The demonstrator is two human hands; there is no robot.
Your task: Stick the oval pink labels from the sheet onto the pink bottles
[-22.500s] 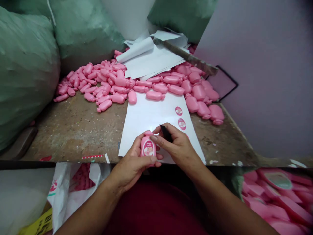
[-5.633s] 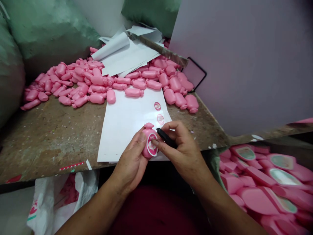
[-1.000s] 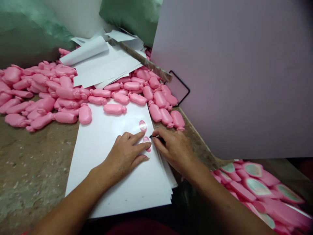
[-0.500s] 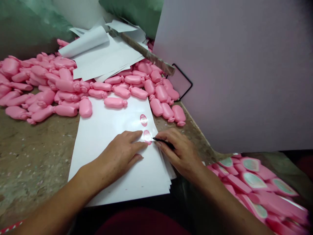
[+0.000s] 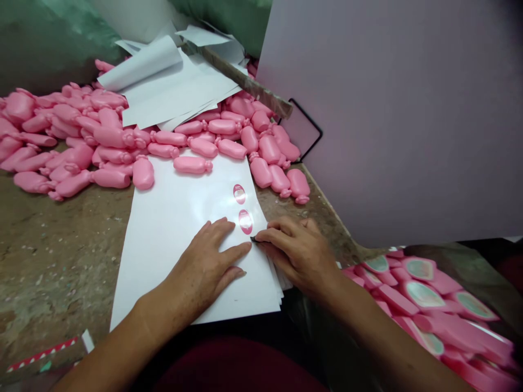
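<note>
My left hand (image 5: 204, 267) lies flat, fingers spread, on a white sticker sheet (image 5: 171, 228) that tops a stack of sheets. Two pink oval stickers (image 5: 245, 221) remain on the sheet, just beyond my fingertips. My right hand (image 5: 298, 253) rests at the sheet's right edge, pinching a thin black tool (image 5: 255, 239) whose tip touches the sheet below the nearer sticker. Most of the tool is hidden under my fingers.
A heap of plain pink plastic bottles (image 5: 102, 136) covers the far side of the worn table (image 5: 49, 256). Loose white sheets (image 5: 171, 87) lie over them. A bin of labelled pink bottles (image 5: 429, 305) sits lower right. Green sacks (image 5: 49, 38) and a pale board (image 5: 388, 109) surround the table.
Both hands slid slightly toward me along the sheet. The black tool's tip went from beside the nearer sticker to just below it, and my right fingers now cover more of the tool.
</note>
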